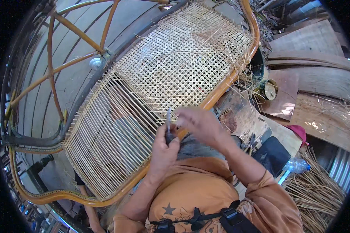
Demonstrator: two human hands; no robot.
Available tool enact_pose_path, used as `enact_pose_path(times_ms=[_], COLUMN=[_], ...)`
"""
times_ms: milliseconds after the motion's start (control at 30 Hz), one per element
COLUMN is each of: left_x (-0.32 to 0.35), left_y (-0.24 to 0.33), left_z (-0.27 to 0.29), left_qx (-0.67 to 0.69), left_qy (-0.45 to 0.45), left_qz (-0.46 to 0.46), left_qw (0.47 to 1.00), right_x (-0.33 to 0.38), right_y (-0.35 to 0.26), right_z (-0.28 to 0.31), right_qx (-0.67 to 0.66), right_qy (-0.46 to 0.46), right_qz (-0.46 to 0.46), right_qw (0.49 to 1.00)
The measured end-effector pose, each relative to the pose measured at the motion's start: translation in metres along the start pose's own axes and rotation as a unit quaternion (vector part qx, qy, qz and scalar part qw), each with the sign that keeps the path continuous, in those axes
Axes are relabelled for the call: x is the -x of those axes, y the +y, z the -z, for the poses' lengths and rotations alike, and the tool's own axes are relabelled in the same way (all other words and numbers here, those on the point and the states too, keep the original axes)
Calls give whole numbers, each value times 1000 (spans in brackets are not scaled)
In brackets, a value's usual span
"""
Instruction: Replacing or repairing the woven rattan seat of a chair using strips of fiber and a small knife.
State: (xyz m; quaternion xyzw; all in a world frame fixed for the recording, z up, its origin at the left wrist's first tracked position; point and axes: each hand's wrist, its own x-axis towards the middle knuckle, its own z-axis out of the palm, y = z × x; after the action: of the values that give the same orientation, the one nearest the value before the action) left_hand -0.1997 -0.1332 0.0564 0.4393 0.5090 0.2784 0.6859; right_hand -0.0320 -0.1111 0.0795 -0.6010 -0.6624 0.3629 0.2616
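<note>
One slip with that blade so close, I'd say, and the narrow-bladed tool [168,123] in the left hand's [165,149] closed fingers could nick the right hand [202,126] just beside it. Count them: two hands, one tool, one cane panel [182,50] stretching far and left, one glossy rattan frame [217,92]; whether the blurred right fingers hold anything, I cannot tell.
</note>
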Motion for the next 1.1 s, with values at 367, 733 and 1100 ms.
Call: enact_pose_path(times_ms=[367,733,1100], left_x=[-36,-134,-173], left_y=[53,78,81], left_z=[81,57,3], left_qx=[-104,-574,-703], left_qy=[-71,-216,-263], left_qz=[141,-39,-118], left_qw=[982,789,650], right_x=[-90,-75,-32], right_y=[53,36,43], right_z=[-5,22,12], right_qx=[278,-162,150], right_qy=[-194,17,10], right_qz=[-77,-162,-275], right_qw=[938,973,950])
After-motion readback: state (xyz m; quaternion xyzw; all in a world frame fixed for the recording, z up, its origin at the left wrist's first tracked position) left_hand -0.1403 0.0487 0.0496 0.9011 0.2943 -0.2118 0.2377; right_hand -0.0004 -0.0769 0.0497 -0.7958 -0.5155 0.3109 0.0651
